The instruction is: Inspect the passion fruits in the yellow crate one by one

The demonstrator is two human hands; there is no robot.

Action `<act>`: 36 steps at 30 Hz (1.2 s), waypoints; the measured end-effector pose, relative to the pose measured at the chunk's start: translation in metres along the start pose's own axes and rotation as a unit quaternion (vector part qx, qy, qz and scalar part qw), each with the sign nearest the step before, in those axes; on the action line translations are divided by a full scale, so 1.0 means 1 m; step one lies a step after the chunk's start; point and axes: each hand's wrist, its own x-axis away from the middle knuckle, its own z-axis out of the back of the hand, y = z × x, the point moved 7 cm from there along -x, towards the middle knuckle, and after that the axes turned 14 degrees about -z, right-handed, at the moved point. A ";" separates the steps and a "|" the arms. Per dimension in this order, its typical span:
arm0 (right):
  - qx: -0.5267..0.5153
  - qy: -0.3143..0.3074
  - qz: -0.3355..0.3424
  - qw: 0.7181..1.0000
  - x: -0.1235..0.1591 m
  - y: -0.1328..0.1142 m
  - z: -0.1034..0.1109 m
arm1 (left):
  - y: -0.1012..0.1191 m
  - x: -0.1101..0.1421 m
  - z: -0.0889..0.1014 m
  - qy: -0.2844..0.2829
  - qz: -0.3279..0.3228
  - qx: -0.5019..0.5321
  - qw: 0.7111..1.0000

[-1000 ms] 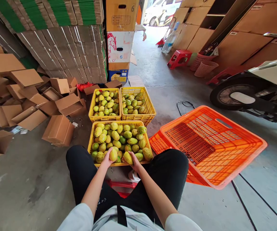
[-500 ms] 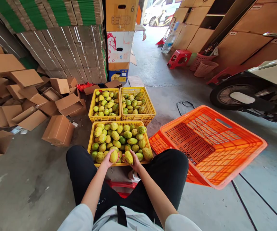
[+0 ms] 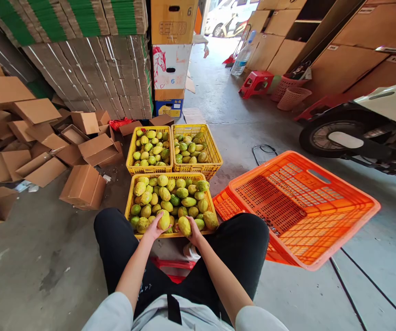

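I sit over a yellow crate [image 3: 127,206] heaped with yellow-green fruits. My left hand [image 3: 154,228] is closed round one yellow fruit [image 3: 164,220] at the crate's near edge. My right hand [image 3: 193,231] grips another yellow fruit [image 3: 184,225] just beside it. Both fruits are lifted slightly above the pile. Two more yellow crates of the same fruit, one on the left [image 3: 130,155] and one on the right [image 3: 215,149], stand side by side behind the first.
An orange crate [image 3: 342,216], holding nothing, sits tilted on another at my right. Folded cardboard boxes [image 3: 84,186] litter the floor at left, before tall stacks of flat cartons [image 3: 91,69]. A scooter wheel [image 3: 342,138] stands at right. A red stool [image 3: 256,82] and baskets sit farther back.
Both hands have raised and turned their fruits a little, the left one moving slightly up and to the right. Everything else stays put.
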 end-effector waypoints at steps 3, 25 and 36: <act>-0.011 -0.012 -0.008 1.000 -0.001 0.002 -0.003 | -0.001 -0.003 0.007 0.016 -0.005 -0.011 1.000; 0.050 0.004 0.030 0.998 -0.001 -0.001 0.001 | -0.006 -0.005 0.004 -0.010 0.018 0.028 0.999; 0.016 0.022 -0.011 1.000 -0.003 0.002 0.002 | -0.009 0.000 0.001 -0.046 0.030 0.002 0.999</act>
